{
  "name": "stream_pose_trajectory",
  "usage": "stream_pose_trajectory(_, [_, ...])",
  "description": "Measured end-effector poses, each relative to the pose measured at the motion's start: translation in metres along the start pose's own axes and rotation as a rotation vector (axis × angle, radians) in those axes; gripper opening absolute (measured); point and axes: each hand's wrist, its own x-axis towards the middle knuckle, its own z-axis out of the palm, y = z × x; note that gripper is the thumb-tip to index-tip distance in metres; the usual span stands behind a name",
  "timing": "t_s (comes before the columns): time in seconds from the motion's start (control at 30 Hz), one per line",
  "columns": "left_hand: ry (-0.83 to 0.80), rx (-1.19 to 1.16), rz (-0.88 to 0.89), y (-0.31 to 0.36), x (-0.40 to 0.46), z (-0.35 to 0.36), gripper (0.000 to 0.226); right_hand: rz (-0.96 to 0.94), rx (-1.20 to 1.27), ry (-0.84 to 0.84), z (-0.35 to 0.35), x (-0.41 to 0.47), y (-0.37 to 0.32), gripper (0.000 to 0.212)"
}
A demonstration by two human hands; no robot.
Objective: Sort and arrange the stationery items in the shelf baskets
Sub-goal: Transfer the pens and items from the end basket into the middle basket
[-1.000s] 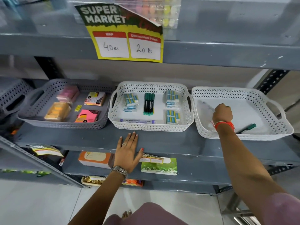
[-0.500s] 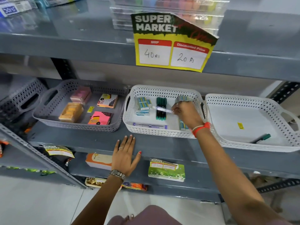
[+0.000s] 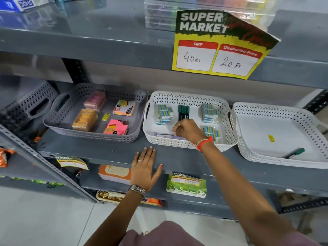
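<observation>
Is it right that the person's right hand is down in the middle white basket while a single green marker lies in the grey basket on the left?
Not quite. The head view shows the right hand in the middle white basket, but the single green marker lies in the white basket on the right, not in the grey basket, which holds sticky-note pads.

Perforated plastic baskets [image 3: 190, 145] on glossy grey metal shelf [image 3: 99, 150]
</observation>
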Motion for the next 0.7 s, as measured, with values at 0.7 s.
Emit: stream_pose_trajectory(0.7, [0.078,0.07,0.271,0.108,0.01,0.032,0.05,0.833,-0.006,0.686,-0.154,-0.126,0.188,0.029])
